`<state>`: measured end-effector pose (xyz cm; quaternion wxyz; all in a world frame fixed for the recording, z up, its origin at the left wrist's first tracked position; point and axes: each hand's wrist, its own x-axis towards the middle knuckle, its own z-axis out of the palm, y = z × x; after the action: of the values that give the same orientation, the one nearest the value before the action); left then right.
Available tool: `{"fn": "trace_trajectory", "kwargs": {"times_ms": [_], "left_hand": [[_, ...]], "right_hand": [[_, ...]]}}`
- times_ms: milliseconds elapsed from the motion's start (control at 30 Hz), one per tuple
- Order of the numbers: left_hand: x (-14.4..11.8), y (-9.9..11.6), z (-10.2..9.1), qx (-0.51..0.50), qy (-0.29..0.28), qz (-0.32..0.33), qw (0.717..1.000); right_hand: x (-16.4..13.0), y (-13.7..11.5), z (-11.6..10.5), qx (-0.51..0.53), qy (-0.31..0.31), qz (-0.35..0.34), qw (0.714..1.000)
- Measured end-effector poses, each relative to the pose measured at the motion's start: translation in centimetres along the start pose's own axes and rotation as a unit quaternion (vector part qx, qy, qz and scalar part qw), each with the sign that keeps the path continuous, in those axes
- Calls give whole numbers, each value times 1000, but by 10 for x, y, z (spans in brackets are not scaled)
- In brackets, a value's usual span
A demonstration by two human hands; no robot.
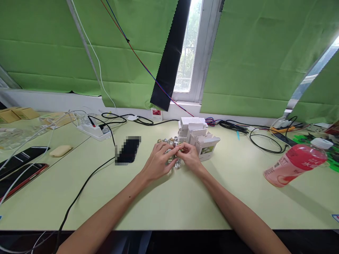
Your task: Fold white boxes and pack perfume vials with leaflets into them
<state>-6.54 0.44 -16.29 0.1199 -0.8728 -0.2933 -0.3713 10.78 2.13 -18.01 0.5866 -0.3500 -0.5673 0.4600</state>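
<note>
Both hands meet in the middle of the pale green bench. Left hand has its fingers curled down onto a bunch of small shiny bottles with gold and silver caps. Right hand pinches something little at the top of the same bunch, but it is too small to tell what. More of these bottles stand in a row just behind the fingers. White little boxes are piled right behind the right hand, touching the bottles. A dark phone lies near the left hand. A pink drink bottle lies tipped over, well apart on the right. Black cable crosses the left side. Bare bench lies open in front, up to its near edge.
</note>
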Motion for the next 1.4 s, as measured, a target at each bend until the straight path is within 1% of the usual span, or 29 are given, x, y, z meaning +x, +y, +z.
{"fn": "trace_trajectory", "kwargs": {"times_ms": [333,600,867,1000,1100,1200,1400], "left_hand": [[1,1,-1,-2,-3,0,1000],[0,2,-2,5,-16,-9,1000],[0,1,-5,11,-34,-7,999],[2,2,-9,2,-21,1,1000],[4,2,-10,2,5,-13,1000],[5,2,-8,25,24,-26,999],[13,0,-3,53,16,-42,998]], "right_hand": [[-6,4,-1,-12,12,5,1000],[-12,-5,-4,-53,-9,-2,999],[-13,-6,-5,-81,-14,4,997],[-14,-5,-5,-99,-12,-2,995],[-13,-4,-5,-107,-13,-3,994],[-13,-5,-5,-111,-16,-13,994],[-13,-6,-6,-110,-22,-27,993]]}}
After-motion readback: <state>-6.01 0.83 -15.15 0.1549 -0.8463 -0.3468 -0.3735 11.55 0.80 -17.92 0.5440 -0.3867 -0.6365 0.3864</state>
